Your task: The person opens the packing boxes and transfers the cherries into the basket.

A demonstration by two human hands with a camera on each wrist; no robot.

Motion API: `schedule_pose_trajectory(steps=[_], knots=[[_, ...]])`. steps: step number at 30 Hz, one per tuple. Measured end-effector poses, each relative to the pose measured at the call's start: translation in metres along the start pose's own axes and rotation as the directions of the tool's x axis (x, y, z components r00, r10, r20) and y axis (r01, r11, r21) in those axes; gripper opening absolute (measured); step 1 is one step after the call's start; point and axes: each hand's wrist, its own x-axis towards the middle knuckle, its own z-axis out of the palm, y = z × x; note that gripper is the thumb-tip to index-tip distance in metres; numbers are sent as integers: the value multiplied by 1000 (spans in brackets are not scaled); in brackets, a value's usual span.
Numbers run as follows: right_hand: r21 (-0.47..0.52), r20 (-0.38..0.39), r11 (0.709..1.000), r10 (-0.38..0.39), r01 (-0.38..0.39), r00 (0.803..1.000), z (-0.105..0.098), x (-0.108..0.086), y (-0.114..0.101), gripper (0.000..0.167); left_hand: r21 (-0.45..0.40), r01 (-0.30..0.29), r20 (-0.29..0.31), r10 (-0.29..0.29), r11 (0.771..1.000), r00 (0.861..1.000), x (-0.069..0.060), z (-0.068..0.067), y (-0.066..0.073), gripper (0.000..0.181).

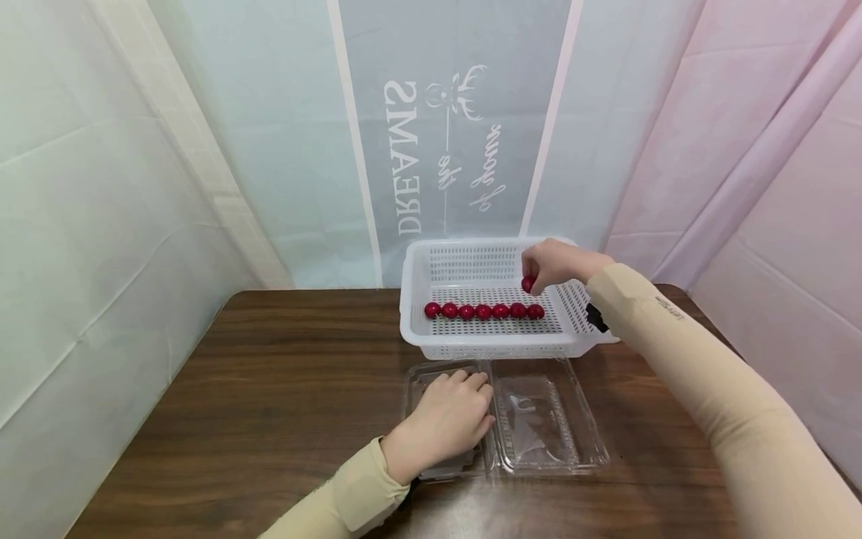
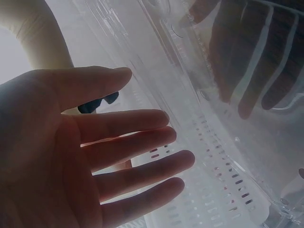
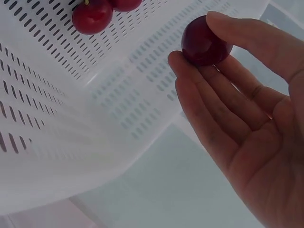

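Note:
My right hand (image 1: 560, 262) pinches a dark red cherry (image 3: 204, 42) between thumb and fingertips, over the right part of a white slotted plastic basket (image 1: 494, 343). Below it, a row of several red cherries (image 1: 483, 312) lies on the basket floor; a stem end shows on one cherry (image 3: 92, 16) in the right wrist view. My left hand (image 1: 447, 419) lies over the left half of an opened clear plastic clamshell box (image 1: 539, 419), its fingers straight and spread in the left wrist view. That hand hides much of the box's left half.
The basket stands at the back of a dark wooden table (image 1: 283, 389), with the clamshell in front of it. Behind the table hangs a printed grey curtain (image 1: 451, 150), and pale fabric walls (image 1: 774, 150) close in both sides.

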Motion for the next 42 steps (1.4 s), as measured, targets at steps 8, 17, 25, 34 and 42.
schedule_pose_trajectory(steps=[8,17,25,34,42], knots=[[11,52,997,77,-78,996,6,11,8,26,-5,-2,-8,2,1000,1000,-1,1,0,32],[-28,69,992,128,-126,989,13,19,21,26,-7,-4,-5,4,1000,1000,0,2,0,32],[-24,108,987,159,-157,981,21,19,30,25,-2,-5,-5,5,1000,1000,1,2,-1,32],[-22,125,979,206,-205,971,29,20,40,27,6,-3,-7,3,1000,1000,2,4,-1,32],[-26,121,974,226,-224,967,32,16,44,27,6,-3,-14,3,1000,1000,1,5,-2,32]])
